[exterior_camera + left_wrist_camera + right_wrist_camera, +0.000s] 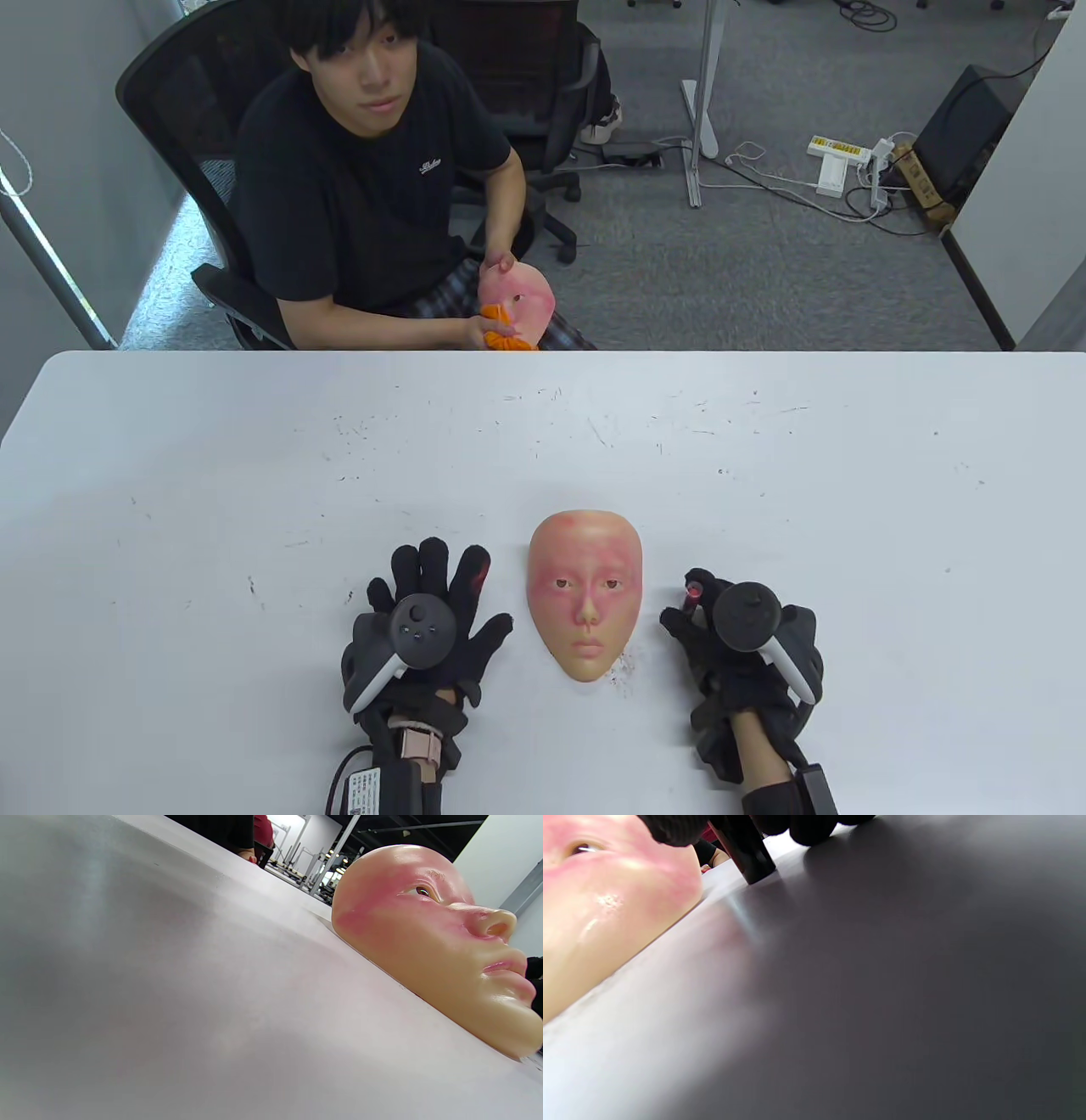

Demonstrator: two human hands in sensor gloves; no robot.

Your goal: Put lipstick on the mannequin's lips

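A skin-coloured mannequin face [585, 594] with pink stains lies face up on the white table [254, 475], chin toward me, between my hands. It also shows in the left wrist view [432, 938], with pale pink lips [502, 969], and in the right wrist view [606, 899]. My left hand [433, 628] rests flat on the table to its left, fingers spread, holding nothing. My right hand [730, 645], to its right, grips a dark lipstick [694, 592] upright, red tip up; its black base [746, 853] touches the table.
A person in a black T-shirt [365, 170] sits beyond the table's far edge, holding a second mannequin face [517, 301] and an orange cloth [501, 333]. Small red smears [624, 671] mark the table beside the chin.
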